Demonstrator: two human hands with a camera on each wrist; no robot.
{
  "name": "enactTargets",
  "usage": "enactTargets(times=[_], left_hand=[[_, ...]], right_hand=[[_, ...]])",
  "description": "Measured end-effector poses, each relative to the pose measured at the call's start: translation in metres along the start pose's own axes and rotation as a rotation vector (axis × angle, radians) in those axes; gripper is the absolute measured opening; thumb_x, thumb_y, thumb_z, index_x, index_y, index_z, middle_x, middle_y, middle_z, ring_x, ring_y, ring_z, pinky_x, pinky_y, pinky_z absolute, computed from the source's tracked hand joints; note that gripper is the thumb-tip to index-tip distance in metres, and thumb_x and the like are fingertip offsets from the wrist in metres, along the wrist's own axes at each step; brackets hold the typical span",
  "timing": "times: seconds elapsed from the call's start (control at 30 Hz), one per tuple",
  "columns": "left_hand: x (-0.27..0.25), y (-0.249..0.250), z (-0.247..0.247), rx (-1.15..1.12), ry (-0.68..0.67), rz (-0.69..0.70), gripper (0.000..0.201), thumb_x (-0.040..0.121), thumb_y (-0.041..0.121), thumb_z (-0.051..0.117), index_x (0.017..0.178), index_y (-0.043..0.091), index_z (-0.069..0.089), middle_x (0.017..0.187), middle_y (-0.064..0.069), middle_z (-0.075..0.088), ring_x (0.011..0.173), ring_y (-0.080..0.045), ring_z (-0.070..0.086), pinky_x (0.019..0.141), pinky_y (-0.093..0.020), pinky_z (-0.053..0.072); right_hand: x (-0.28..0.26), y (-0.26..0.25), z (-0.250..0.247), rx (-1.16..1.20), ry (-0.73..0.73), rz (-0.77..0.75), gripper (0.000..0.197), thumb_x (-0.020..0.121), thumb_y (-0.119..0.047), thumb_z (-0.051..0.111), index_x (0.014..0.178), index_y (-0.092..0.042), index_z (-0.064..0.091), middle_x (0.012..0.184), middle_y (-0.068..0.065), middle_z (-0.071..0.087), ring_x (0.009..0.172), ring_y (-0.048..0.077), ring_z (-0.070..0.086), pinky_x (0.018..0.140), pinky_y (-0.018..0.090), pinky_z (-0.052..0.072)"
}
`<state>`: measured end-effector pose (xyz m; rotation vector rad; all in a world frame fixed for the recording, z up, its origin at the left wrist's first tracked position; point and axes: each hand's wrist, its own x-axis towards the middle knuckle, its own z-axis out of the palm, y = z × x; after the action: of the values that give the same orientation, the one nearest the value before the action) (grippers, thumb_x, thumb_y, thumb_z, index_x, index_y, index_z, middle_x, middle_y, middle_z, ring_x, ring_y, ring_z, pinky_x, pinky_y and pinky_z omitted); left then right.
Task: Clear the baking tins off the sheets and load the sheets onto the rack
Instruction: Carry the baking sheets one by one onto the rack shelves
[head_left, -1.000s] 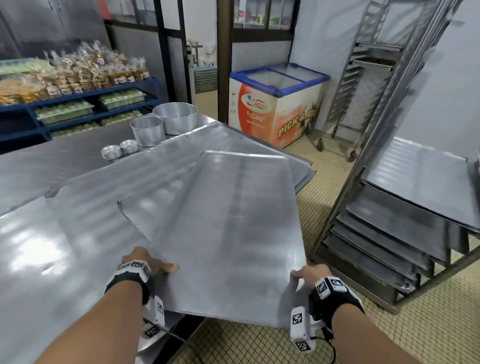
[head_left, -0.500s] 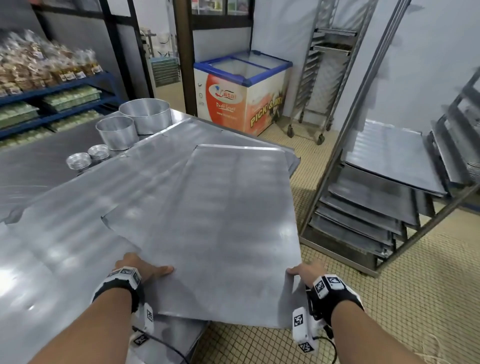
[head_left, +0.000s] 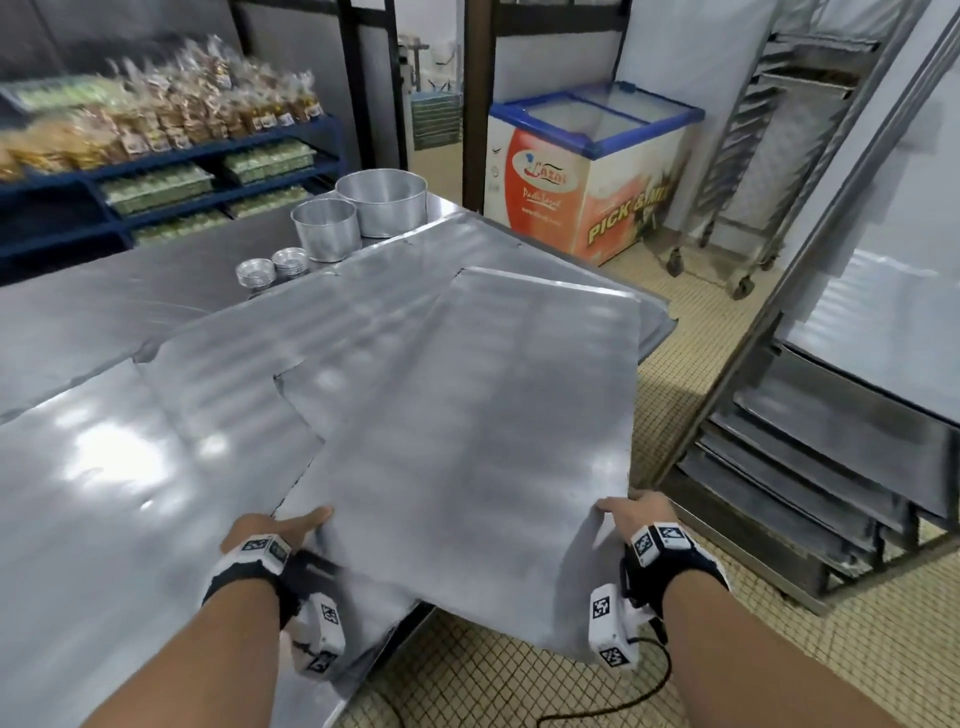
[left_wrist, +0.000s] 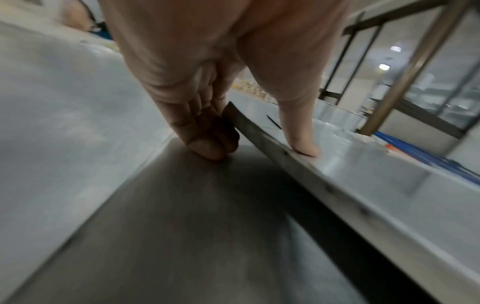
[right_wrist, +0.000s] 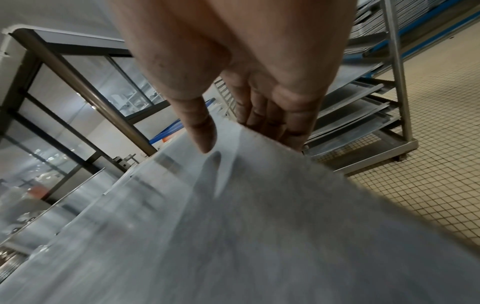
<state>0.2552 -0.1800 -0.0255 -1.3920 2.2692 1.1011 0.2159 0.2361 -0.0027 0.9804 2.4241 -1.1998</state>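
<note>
The sheet (head_left: 467, 426) is filling the middle of the head view, its near end hanging past the table (head_left: 104, 493) edge over the tiled floor while its far end is lying across the other sheets (head_left: 311, 322) spread on the tabletop. The left hand (head_left: 275, 530) is grasping its near-left corner, thumb pressing on top and fingers going under the edge in the left wrist view; the right hand (head_left: 636, 512) is grasping the near-right corner likewise, thumb above and fingers tucked beneath. The baking tins (head_left: 358, 213) are standing in the upper centre of the frame, beyond the sheets and off this one, so the clearing step is looking finished for this sheet and the loading step is in hand. The rack (head_left: 810, 457) is standing at the right of the frame, well apart from the sheet, its lower runners already carrying sheets. The next move is probably calling for lifting the sheet free, turning right and lining its edges up level with an open pair of runners.
</note>
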Motion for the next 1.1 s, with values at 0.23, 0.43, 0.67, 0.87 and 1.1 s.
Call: enactTargets(times=[0.23, 0.43, 0.67, 0.87, 1.1], left_hand=[[-0.069, 0.001, 0.057, -0.153, 0.084, 0.027, 0.059, 0.086, 0.035, 0.074, 0.130, -0.002, 0.059, 0.129, -0.021, 0.062, 0.119, -0.034, 0.060, 0.092, -0.035, 0.047], [-0.114, 0.009, 0.106, -0.275, 0.022, 0.044, 0.053, 0.079, 0.033, 0.070, 0.129, 0.020, 0.059, 0.120, -0.009, 0.067, 0.112, -0.030, 0.064, 0.079, -0.030, 0.044], [-0.112, 0.018, 0.094, -0.158, 0.100, -0.039, 0.050, 0.088, 0.030, 0.072, 0.124, -0.003, 0.063, 0.128, -0.021, 0.063, 0.120, -0.034, 0.059, 0.095, -0.037, 0.047], [-0.089, 0.044, 0.048, -0.324, 0.130, -0.016, 0.055, 0.080, 0.036, 0.074, 0.130, 0.021, 0.058, 0.128, -0.012, 0.063, 0.119, -0.029, 0.060, 0.103, -0.032, 0.049], [-0.027, 0.084, 0.010, -0.105, 0.138, -0.006, 0.057, 0.080, 0.031, 0.080, 0.116, -0.007, 0.059, 0.119, -0.022, 0.065, 0.107, -0.037, 0.064, 0.093, -0.041, 0.052]], right_hand=[[0.018, -0.004, -0.013, 0.046, -0.065, -0.083, 0.054, 0.077, -0.027, 0.078, 0.118, 0.004, 0.062, 0.107, 0.020, 0.065, 0.083, 0.029, 0.055, 0.078, 0.033, 0.047], [0.029, -0.005, -0.022, 0.073, -0.129, -0.070, 0.038, 0.078, -0.014, 0.074, 0.108, 0.007, 0.066, 0.064, 0.007, 0.058, 0.078, 0.030, 0.058, 0.077, 0.030, 0.047], [0.025, -0.009, -0.020, 0.108, -0.198, -0.033, 0.035, 0.079, -0.030, 0.076, 0.095, -0.001, 0.068, 0.099, 0.016, 0.068, 0.096, 0.032, 0.065, 0.082, 0.032, 0.050], [0.030, -0.019, 0.014, 0.215, -0.285, -0.003, 0.053, 0.049, -0.034, 0.084, 0.083, 0.003, 0.067, 0.079, 0.016, 0.073, 0.073, 0.035, 0.072, 0.077, 0.050, 0.059], [0.004, -0.067, 0.032, 0.218, -0.301, 0.070, 0.045, 0.075, -0.023, 0.080, 0.103, 0.007, 0.061, 0.091, 0.015, 0.069, 0.085, 0.032, 0.068, 0.075, 0.033, 0.055]])
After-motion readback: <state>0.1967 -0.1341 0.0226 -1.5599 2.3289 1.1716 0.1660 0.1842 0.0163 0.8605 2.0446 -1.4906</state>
